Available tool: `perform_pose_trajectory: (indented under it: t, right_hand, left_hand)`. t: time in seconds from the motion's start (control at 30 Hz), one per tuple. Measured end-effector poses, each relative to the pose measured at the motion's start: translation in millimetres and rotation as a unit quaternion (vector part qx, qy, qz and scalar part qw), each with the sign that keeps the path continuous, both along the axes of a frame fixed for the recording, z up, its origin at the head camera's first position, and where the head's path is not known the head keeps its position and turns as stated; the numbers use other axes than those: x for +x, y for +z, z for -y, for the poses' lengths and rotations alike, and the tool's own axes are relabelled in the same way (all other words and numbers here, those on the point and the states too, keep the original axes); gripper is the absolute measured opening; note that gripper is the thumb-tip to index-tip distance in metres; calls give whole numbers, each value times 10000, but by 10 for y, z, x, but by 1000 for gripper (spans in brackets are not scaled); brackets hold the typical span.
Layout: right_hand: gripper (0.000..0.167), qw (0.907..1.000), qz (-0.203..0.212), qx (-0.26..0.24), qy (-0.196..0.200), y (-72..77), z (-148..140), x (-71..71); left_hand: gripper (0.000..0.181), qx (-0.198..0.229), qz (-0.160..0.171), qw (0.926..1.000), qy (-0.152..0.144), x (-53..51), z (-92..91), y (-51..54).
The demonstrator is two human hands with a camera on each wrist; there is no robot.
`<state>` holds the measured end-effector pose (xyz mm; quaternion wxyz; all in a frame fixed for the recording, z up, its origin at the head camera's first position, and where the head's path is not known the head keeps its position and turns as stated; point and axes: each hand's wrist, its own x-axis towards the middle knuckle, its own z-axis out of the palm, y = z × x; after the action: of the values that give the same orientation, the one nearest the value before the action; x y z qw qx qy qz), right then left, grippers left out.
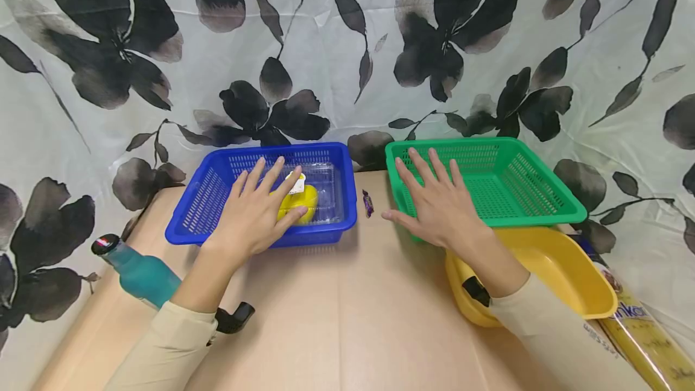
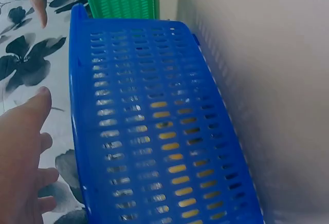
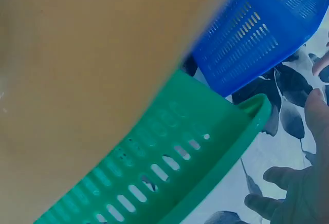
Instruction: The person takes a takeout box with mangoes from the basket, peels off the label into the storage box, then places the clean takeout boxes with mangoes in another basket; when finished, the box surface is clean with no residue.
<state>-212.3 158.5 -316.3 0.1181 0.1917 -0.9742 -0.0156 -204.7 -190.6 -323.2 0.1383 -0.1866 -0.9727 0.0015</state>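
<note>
My left hand (image 1: 252,213) hovers over the near side of the blue basket (image 1: 320,234), fingers spread and grasping nothing. Inside that basket are a yellow object (image 1: 308,199) with a white tag, partly behind the hand, and a clear plastic container (image 1: 328,183). Over the left part of the green basket (image 1: 543,217) is my right hand (image 1: 440,207), its fingers likewise spread and bare. In the left wrist view, the left hand (image 2: 20,157) appears beside the blue basket's slotted wall (image 2: 139,80). The right wrist view has the right hand (image 3: 303,193) past the green rim (image 3: 205,188).
Between the baskets lies a small purple-wrapped candy (image 1: 368,204). A teal bottle (image 1: 143,276) lies beside the left forearm. Under the right forearm is a yellow basin (image 1: 570,270), with a long yellow packet (image 1: 646,330) to its right. Floral cloth (image 1: 358,65) hangs behind the table (image 1: 347,318).
</note>
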Motion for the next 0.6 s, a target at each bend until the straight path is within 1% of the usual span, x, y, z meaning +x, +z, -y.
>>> perform_pose_trajectory:
  t: [0.1, 0.2, 0.4, 0.6]
  right_hand:
    - [98, 9999, -54, 109, -11, 29, 28, 2]
    - [98, 9998, -21, 176, 20, 80, 96, -7]
    - [99, 9997, 76, 192, 123, 125, 308, -37]
    - [97, 9988, 260, 259, 329, 135, 501, -95]
  left_hand:
    - [75, 24, 16, 10000, 2, -30, 74, -29]
    - [77, 42, 102, 9998, 135, -48, 152, -38]
    - [78, 284, 362, 9980, 445, -121, 293, -36]
    - [80, 481, 544, 9953, 638, -184, 379, -96]
